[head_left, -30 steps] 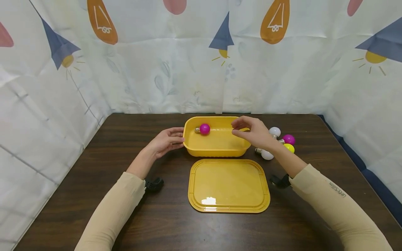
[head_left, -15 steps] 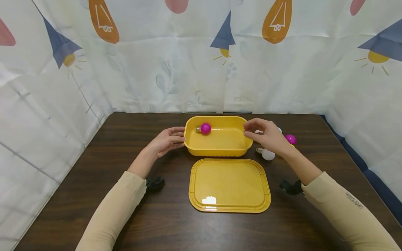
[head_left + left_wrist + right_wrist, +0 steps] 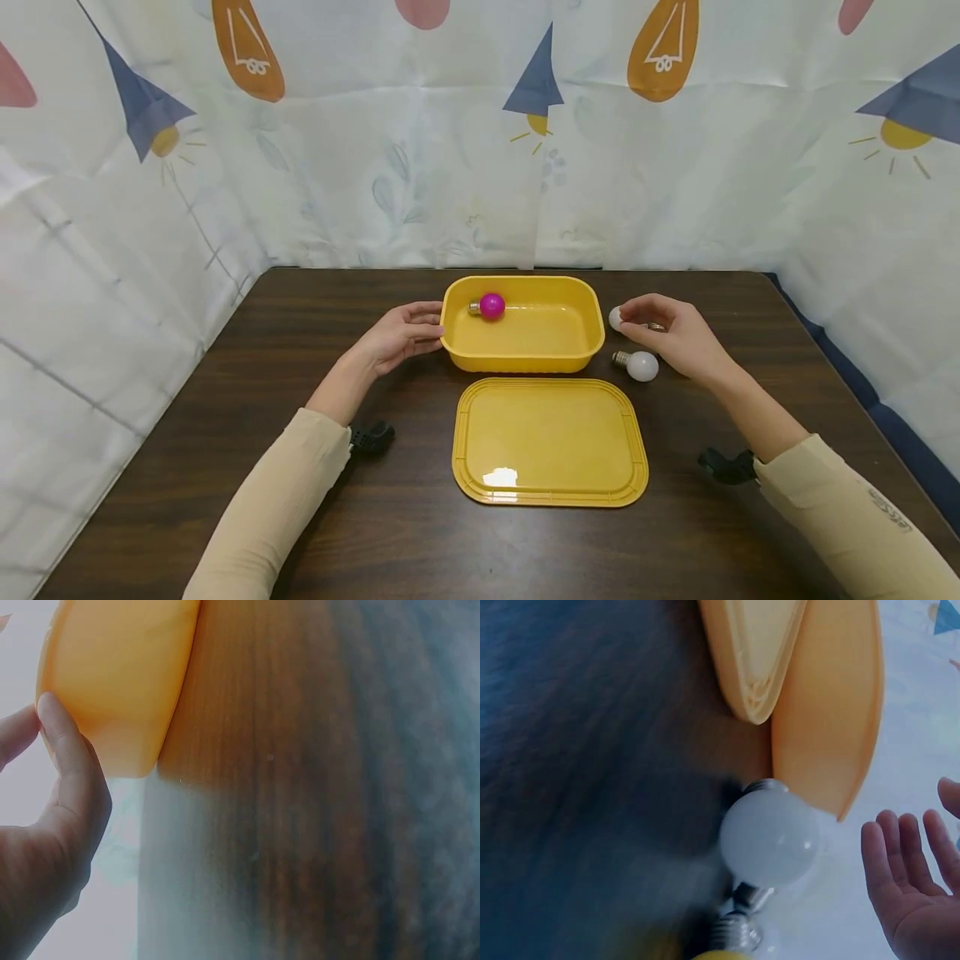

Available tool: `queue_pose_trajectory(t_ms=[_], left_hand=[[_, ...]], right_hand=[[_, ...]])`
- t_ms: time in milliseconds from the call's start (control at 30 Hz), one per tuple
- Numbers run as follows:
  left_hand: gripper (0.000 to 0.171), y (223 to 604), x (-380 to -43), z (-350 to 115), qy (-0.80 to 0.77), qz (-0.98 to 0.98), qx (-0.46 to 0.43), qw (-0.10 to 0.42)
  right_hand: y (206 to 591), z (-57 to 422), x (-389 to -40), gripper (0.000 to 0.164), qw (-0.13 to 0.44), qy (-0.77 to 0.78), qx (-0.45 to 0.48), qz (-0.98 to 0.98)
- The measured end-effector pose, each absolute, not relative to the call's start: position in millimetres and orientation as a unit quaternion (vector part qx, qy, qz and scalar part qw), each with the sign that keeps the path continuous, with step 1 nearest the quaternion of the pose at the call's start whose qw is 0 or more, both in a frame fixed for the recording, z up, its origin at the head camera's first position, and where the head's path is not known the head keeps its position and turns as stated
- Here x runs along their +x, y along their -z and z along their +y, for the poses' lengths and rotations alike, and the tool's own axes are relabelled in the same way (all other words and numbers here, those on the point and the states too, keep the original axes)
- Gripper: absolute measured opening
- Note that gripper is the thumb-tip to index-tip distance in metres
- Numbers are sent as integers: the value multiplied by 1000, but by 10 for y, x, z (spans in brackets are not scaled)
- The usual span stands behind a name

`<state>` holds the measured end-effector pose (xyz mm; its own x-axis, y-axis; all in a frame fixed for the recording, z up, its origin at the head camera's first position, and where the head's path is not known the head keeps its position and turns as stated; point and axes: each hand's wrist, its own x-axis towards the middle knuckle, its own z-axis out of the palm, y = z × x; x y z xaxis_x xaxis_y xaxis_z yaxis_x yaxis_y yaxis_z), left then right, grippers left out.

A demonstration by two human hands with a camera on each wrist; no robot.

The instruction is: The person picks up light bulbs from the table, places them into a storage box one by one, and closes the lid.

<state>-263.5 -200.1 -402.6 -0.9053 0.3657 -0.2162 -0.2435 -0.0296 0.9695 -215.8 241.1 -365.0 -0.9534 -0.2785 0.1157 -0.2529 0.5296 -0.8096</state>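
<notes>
My left hand is at the left end of a yellow plastic container, its extended fingers touching the wall; in the left wrist view, fingertips meet the rim. One magenta light bulb lies inside, its screw base to the left. My right hand hovers over the bulbs right of the container. Its fingers are spread and hold nothing in the right wrist view. A white bulb shows just beyond its fingertips, and another white bulb lies nearer me. The hand and forearm hide other bulbs.
A flat yellow lid lies on the dark wooden table in front of the container. Part of a yellow bulb and metal screw bases show in the right wrist view. A patterned white curtain stands behind the table.
My right hand has moved right, from above the container's right end to the bulbs beside it. My left hand stays at the container's left end.
</notes>
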Motion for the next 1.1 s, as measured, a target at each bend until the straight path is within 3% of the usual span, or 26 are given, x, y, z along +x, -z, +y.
queue_pose_trajectory(t_ms=[500, 1100], left_hand=[[57, 4025, -2629, -2024, -718, 662, 48, 209], [58, 4051, -2630, -2004, -721, 658, 46, 211]], right_hand=[[3808, 2594, -2119, 44, 12, 438, -116, 891], [3952, 2739, -2058, 52, 56, 418, -114, 899]])
